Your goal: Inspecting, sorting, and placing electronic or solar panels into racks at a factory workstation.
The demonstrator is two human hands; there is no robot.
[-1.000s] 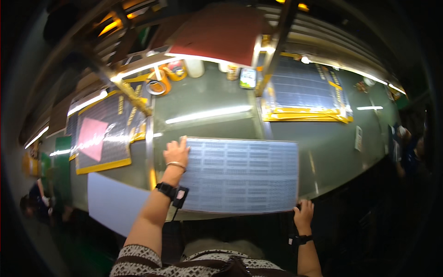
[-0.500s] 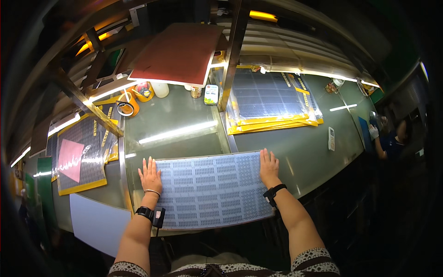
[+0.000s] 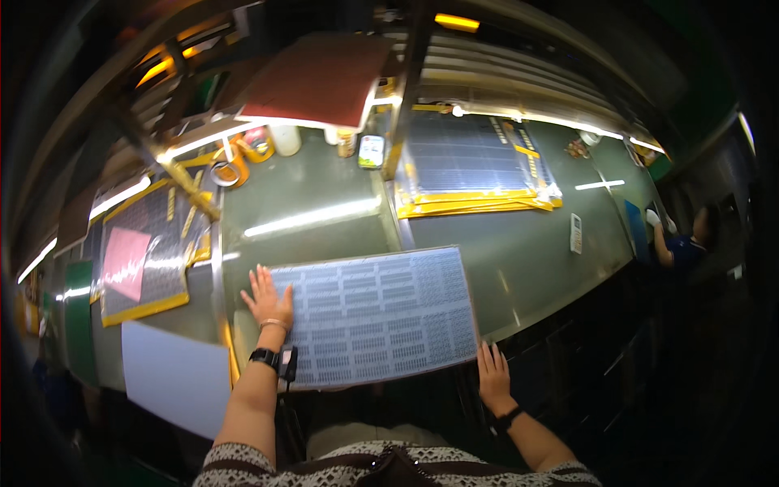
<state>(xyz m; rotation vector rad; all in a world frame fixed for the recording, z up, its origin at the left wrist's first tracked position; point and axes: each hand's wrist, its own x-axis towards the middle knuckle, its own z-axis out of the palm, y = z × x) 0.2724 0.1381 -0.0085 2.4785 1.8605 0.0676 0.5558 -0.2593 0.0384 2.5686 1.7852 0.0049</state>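
Note:
A pale blue circuit-board panel, printed with rows of small dark marks, lies flat on the green bench in front of me. My left hand rests on its left edge, fingers spread, with a bracelet and a black wrist strap behind it. Down at the panel's near right corner is my right hand, its fingers stretched out and holding nothing that shows. Whether those fingertips touch the corner I cannot tell.
A white sheet lies left of the panel. Yellow-edged films are stacked beyond it. A pink sheet lies on other films. A red-brown board sits overhead. A small white device and a co-worker are to the right.
My right hand has left the panel's far right corner and come down to its near right corner. My left hand stays at the left edge, its fingers now angled more to the left.

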